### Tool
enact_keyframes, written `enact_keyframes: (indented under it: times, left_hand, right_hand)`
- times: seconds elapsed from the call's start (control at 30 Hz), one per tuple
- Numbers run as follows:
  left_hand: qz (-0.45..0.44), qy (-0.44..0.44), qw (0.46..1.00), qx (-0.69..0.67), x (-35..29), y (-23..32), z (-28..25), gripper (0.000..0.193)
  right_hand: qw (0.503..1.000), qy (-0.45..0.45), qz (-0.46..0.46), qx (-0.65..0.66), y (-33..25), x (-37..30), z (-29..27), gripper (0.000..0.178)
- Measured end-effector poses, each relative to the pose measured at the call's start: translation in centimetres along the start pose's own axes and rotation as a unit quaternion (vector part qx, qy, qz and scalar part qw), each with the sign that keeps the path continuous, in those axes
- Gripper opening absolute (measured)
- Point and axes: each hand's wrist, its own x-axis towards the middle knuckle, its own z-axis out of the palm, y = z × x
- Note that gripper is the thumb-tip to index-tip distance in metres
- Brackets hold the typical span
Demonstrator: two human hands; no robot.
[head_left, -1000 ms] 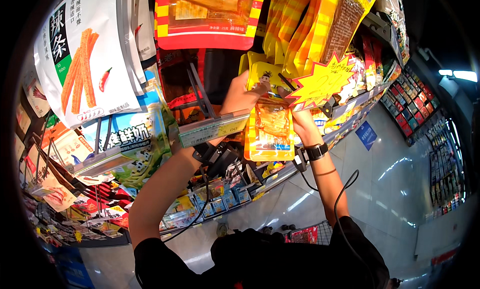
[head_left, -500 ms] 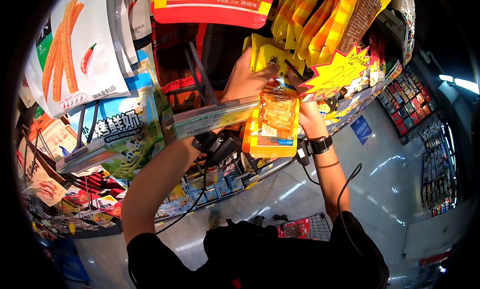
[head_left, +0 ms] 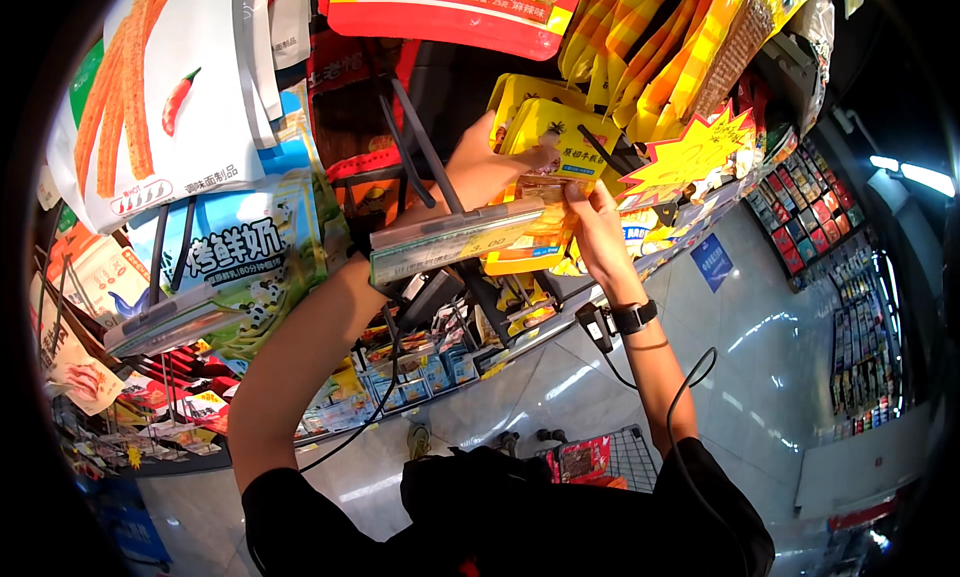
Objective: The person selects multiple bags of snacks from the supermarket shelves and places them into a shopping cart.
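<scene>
Beside the hook [head_left: 606, 149], fingers of the left hand [head_left: 490, 172] and right hand [head_left: 603, 234] grip a yellow packet [head_left: 576, 154], probably positioning it, the next move calling for hook clearance.

A white bag [head_left: 210, 127] printed with orange sticks and a red chili hangs at the upper left, overlapping a blue and green bag [head_left: 245, 252] below. A red-edged yellow starburst sign [head_left: 695, 157] shows at upper right. A wire shopping cart [head_left: 632, 455] holding a red package [head_left: 583, 461] stands on the shiny grey floor [head_left: 765, 377], with stocked shelves [head_left: 815, 197] off to the right.
</scene>
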Motion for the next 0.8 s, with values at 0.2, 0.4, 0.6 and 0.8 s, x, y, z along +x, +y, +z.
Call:
enact_keyframes:
  times: [0.2,0.4,0.6,0.8]
  left_hand:
    - [-0.016,0.002,0.999,0.049,0.1,0.2,-0.2,0.044]
    - [-0.030,0.034,0.998,-0.040,0.7,1.1,-0.8,0.045]
    - [0.009,0.000,0.998,0.055,0.6,-0.9,-3.1,0.039]
    - [0.021,-0.027,0.999,-0.007,-0.2,0.6,0.6,0.030]
  right_hand:
    - [0.997,0.063,-0.049,-0.024,0.6,1.3,-0.5,0.017]
    - [0.992,0.067,-0.022,0.100,-0.1,1.4,-0.7,0.024]
    - [0.992,0.063,0.021,0.108,-1.1,1.9,1.2,0.022]
    - [0.987,0.109,0.023,0.113,-2.4,1.6,2.5,0.012]
